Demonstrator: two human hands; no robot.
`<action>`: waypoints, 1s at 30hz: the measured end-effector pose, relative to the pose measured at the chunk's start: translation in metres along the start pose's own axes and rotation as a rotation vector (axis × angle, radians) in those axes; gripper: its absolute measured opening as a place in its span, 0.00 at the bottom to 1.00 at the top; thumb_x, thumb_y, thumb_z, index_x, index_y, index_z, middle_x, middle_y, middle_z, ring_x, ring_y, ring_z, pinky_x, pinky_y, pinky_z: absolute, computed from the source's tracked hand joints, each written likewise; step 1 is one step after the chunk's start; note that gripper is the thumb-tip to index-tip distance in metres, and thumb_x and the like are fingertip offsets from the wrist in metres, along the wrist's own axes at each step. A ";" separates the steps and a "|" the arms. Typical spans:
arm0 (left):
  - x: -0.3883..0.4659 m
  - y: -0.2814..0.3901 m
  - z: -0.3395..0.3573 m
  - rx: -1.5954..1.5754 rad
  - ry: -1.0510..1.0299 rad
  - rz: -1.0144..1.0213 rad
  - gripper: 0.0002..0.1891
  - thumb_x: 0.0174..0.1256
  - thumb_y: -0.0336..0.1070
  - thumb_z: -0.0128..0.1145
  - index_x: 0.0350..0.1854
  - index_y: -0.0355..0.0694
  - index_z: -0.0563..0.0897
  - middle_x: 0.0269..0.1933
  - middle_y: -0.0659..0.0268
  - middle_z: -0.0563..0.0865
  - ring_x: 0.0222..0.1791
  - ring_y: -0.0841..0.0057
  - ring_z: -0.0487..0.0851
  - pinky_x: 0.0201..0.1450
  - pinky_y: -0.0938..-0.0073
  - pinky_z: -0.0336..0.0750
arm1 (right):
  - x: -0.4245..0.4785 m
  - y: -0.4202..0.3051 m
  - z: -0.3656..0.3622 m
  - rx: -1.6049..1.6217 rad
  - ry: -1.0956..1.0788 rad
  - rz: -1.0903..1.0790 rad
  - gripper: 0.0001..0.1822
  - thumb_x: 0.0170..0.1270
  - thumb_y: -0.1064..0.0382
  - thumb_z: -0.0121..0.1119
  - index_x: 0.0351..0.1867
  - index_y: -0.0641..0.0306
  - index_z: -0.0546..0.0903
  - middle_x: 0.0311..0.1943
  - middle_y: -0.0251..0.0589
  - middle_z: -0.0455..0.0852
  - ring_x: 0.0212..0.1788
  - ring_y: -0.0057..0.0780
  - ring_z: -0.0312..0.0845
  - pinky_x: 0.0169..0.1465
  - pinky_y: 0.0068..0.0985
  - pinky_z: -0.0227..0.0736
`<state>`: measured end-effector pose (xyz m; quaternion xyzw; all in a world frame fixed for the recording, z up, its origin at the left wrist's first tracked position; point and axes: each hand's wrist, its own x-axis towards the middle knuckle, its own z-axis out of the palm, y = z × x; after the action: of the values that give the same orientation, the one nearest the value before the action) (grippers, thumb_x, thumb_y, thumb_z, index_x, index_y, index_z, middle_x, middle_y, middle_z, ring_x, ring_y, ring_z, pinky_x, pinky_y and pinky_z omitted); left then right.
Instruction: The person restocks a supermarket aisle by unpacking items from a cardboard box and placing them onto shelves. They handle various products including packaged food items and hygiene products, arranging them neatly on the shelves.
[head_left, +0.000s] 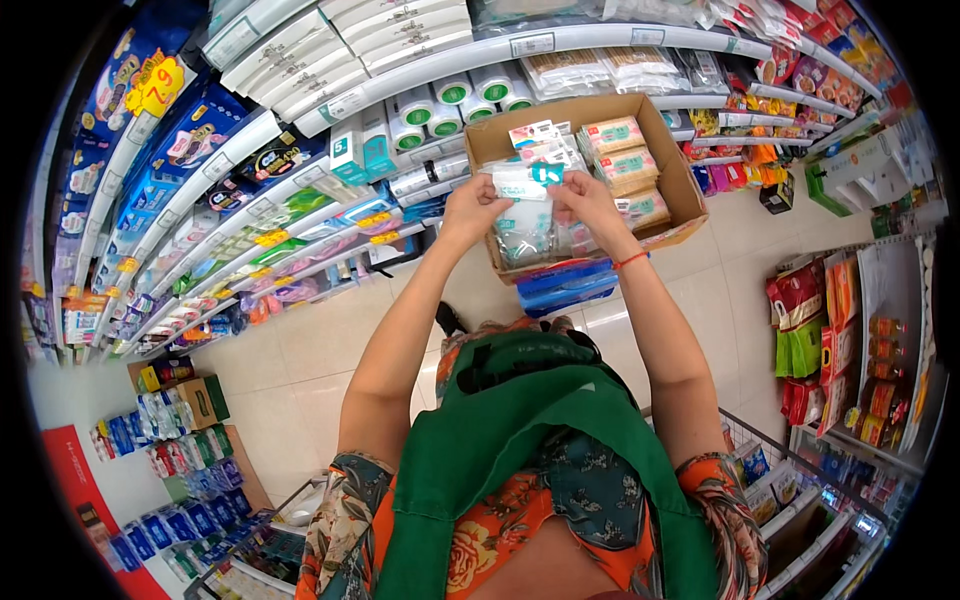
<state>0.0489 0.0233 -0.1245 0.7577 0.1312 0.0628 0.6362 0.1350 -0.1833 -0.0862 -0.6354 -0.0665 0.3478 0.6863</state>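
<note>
My left hand (474, 208) and my right hand (586, 202) hold a small white-and-teal plastic packet (525, 182) between them, fingers pinching its two side edges. The packet is above the left part of an open cardboard box (681, 196). Under it in the box lie clear packets with teal print (525, 238). Small packets with colored labels (534, 135) sit behind them. Stacked packs with pink and green labels (626, 166) fill the right part of the box. A red cord is around my right wrist.
Behind the box runs a store shelf (450, 56) with white rolls with green ends (455, 92), teal boxes (364, 154) and bagged wooden sticks (570, 71). Blue plastic packs (566, 289) lie below the box's near side. Shelves with bottles (885, 349) stand at right, bundled packs (180, 529) at lower left.
</note>
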 end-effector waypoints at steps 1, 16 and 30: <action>-0.003 0.010 -0.001 -0.081 0.010 -0.013 0.14 0.53 0.30 0.69 0.39 0.34 0.79 0.32 0.66 0.86 0.33 0.82 0.82 0.37 0.80 0.76 | -0.002 0.001 0.001 -0.019 -0.015 -0.006 0.07 0.63 0.65 0.63 0.39 0.63 0.78 0.26 0.28 0.79 0.26 0.13 0.72 0.29 0.13 0.68; -0.049 0.106 -0.072 -0.198 0.241 0.044 0.19 0.63 0.29 0.62 0.57 0.36 0.77 0.35 0.71 0.84 0.36 0.85 0.81 0.35 0.85 0.75 | -0.014 -0.084 0.079 -0.191 -0.045 -0.202 0.12 0.64 0.66 0.62 0.48 0.66 0.80 0.34 0.29 0.82 0.32 0.13 0.76 0.34 0.15 0.75; -0.066 0.233 -0.189 0.009 0.477 0.424 0.12 0.64 0.25 0.60 0.49 0.33 0.82 0.38 0.69 0.86 0.33 0.90 0.79 0.36 0.89 0.73 | -0.017 -0.209 0.199 -0.285 -0.184 -0.774 0.19 0.57 0.72 0.66 0.46 0.66 0.69 0.40 0.40 0.80 0.35 0.18 0.82 0.35 0.15 0.74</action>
<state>-0.0363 0.1481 0.1429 0.7348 0.1159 0.3692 0.5571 0.0981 -0.0177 0.1481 -0.6183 -0.4084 0.1070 0.6629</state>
